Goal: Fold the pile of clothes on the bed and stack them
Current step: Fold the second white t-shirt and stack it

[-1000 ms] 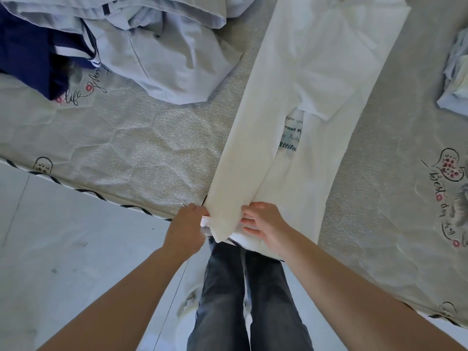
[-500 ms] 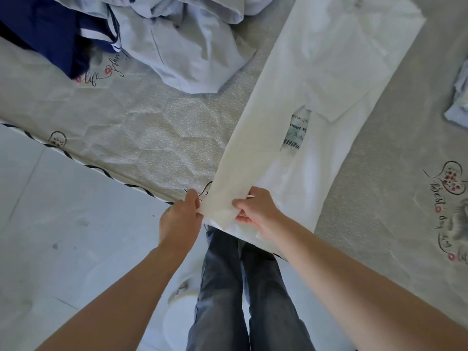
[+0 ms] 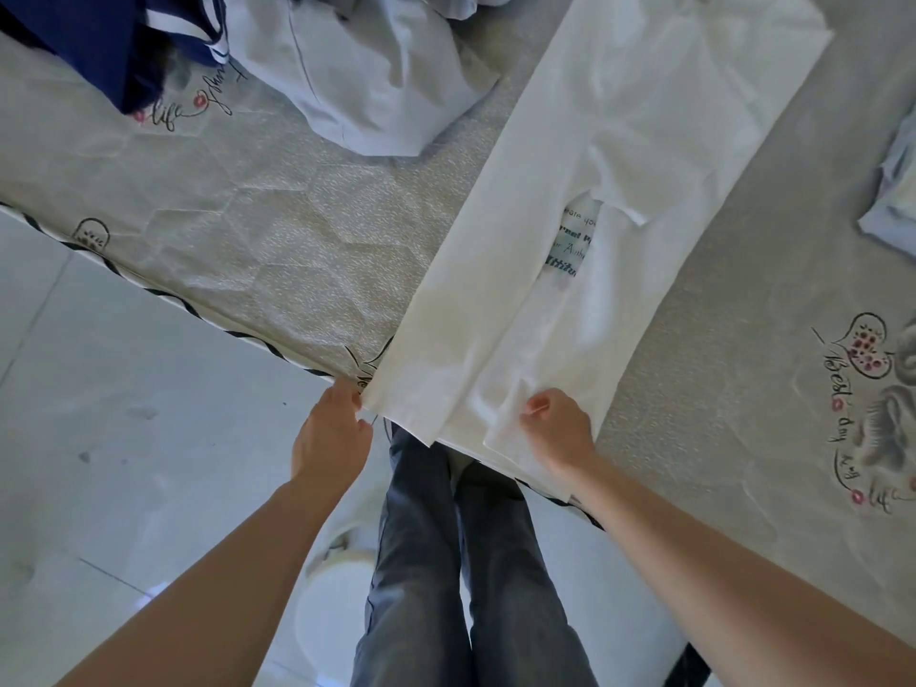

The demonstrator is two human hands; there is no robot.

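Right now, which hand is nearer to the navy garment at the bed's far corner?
Left. The left hand pinches the white shirt's near-left corner, on the navy garment's side. The right hand grips the hem further right, farther away.

Shirt [image 3: 619, 200] lies lengthwise on bed [image 3: 257, 240], near end at edge. Pile [image 3: 347, 76] behind-left of shirt; another garment [image 3: 892, 190] far right. Hands at near end: L [image 3: 329, 433], R [image 3: 557, 431].
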